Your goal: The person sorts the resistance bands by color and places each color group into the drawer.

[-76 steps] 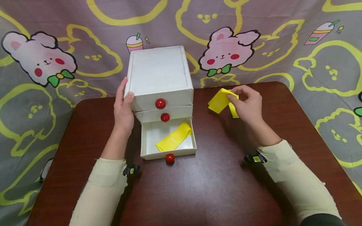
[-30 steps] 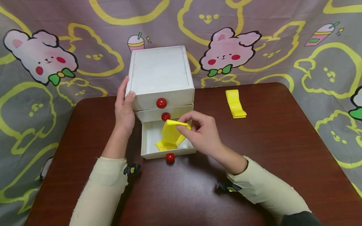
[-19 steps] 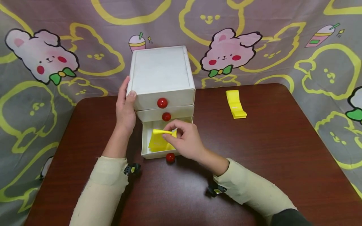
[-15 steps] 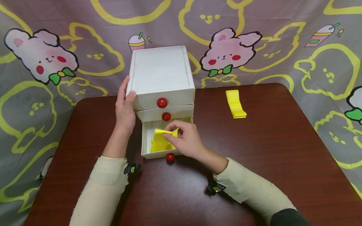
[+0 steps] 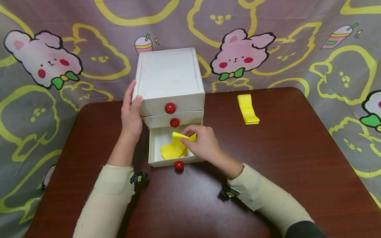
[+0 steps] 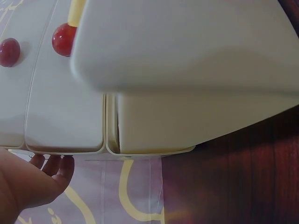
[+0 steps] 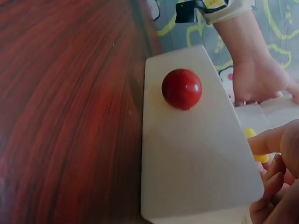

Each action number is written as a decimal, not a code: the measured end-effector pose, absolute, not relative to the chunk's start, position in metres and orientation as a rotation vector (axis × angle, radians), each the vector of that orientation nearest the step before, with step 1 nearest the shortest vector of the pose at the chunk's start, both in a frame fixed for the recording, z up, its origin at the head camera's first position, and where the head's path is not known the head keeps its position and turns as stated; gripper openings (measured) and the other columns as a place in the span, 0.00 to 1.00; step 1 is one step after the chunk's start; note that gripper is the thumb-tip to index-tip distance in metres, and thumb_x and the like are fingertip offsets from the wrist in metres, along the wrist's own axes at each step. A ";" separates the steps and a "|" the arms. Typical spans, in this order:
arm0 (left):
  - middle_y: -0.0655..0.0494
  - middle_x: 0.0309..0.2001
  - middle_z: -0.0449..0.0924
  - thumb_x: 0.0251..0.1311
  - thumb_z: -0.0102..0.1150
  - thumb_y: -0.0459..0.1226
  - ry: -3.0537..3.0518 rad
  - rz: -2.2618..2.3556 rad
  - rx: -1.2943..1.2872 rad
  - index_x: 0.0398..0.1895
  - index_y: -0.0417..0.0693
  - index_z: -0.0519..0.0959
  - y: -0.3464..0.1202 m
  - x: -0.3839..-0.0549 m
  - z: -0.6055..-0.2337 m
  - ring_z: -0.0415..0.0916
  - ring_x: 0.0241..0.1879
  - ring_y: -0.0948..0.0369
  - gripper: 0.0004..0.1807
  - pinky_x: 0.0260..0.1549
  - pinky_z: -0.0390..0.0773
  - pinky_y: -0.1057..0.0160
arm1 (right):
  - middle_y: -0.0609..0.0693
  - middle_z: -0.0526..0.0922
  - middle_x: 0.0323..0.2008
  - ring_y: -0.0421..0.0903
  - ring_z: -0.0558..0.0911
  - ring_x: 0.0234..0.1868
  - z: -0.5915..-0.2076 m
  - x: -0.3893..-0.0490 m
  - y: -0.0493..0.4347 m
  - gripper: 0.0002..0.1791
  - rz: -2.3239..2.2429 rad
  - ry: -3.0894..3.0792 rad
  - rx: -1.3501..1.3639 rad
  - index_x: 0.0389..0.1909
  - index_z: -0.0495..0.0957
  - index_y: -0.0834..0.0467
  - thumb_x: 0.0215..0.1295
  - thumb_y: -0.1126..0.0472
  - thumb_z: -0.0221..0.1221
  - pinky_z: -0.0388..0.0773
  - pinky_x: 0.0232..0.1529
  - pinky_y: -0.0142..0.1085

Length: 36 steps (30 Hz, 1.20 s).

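Note:
A small white drawer cabinet [image 5: 169, 71] with red round knobs stands on the table, its bottom drawer [image 5: 154, 145] pulled out. My left hand [image 5: 131, 115] rests against the cabinet's left side, fingers along the wall and thumb at the front corner. Over the pulled-out drawer, my right hand [image 5: 202, 142] pinches the folded top of a yellow elastic loop band [image 5: 177, 141] between thumb and fingers. Its lower part hangs down onto yellow band material [image 5: 168, 152] on the drawer floor, and the two overlap. The right wrist view shows mostly the drawer's front with its red knob [image 7: 182, 89].
Another folded yellow band [image 5: 248, 110] lies on the dark wooden table [image 5: 268, 148] to the right of the cabinet. A patterned cloth [image 5: 172, 19] hangs close behind the cabinet. The top and middle drawers are closed.
My right hand has brought the yellow band from the table at right into the bottom drawer, then shifted slightly back to the right. My left hand has stayed on the cabinet.

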<state>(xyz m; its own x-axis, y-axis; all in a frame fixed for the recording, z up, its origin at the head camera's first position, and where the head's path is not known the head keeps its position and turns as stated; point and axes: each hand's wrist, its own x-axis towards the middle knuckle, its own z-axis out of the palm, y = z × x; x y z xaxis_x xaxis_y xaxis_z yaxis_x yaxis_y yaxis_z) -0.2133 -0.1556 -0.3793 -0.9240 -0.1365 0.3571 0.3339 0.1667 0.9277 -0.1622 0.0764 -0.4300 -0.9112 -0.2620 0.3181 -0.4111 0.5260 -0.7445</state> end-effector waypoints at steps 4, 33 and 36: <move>0.59 0.73 0.59 0.69 0.45 0.49 -2.083 -1.812 -0.196 0.78 0.59 0.60 -0.156 -0.214 -0.380 0.58 0.67 0.58 0.33 0.63 0.57 0.60 | 0.44 0.85 0.30 0.40 0.73 0.19 -0.432 -0.165 0.081 0.06 1.284 -2.613 0.577 0.35 0.86 0.54 0.56 0.61 0.71 0.69 0.20 0.36; 0.59 0.73 0.59 0.70 0.45 0.48 -2.061 -1.834 -0.225 0.78 0.58 0.60 -0.154 -0.214 -0.379 0.58 0.68 0.56 0.32 0.64 0.58 0.56 | 0.45 0.86 0.31 0.42 0.79 0.25 -0.444 -0.176 0.130 0.08 1.107 -2.498 0.641 0.35 0.89 0.57 0.53 0.61 0.74 0.71 0.26 0.38; 0.60 0.73 0.59 0.71 0.44 0.48 -2.078 -1.822 -0.217 0.78 0.58 0.59 -0.155 -0.213 -0.380 0.58 0.68 0.56 0.32 0.65 0.57 0.56 | 0.45 0.86 0.32 0.42 0.77 0.24 -0.443 -0.177 0.137 0.08 1.113 -2.504 0.612 0.35 0.89 0.56 0.54 0.60 0.73 0.70 0.25 0.37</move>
